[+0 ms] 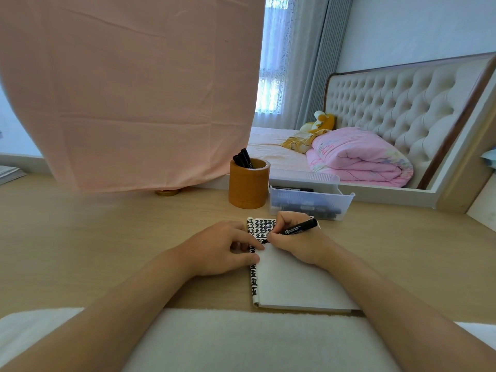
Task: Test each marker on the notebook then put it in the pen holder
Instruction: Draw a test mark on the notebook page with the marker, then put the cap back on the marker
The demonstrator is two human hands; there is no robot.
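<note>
- Testing a marker (298, 228) on the notebook (295, 283) is, as we judge it, the step in hand. Our right hand (298, 244) pinches the black marker low on its barrel, with the fingers (281, 224) curled round it. The tip meets the white page just below the rows of black marks.
- Our left hand (225, 248) rests on the notebook's left edge. Its fingers are loosely bent and press the folded-back page flat; they hold nothing.
- The marker slants up and to the right from the page. Its back end points toward the clear box (308, 202) of markers just beyond the notebook on the bench (107, 237).
- The pen holder (248, 186), a brown cylinder, stands beyond the notebook, just left of the box. A few black markers (243, 158) lean inside it, so we judge part of the task done, with more waiting in the box.
- The next move calls for lifting the tip, then carrying the marker forward and slightly left. We then drop it into the holder's open mouth beside the others. We cannot tell where its cap is.
</note>
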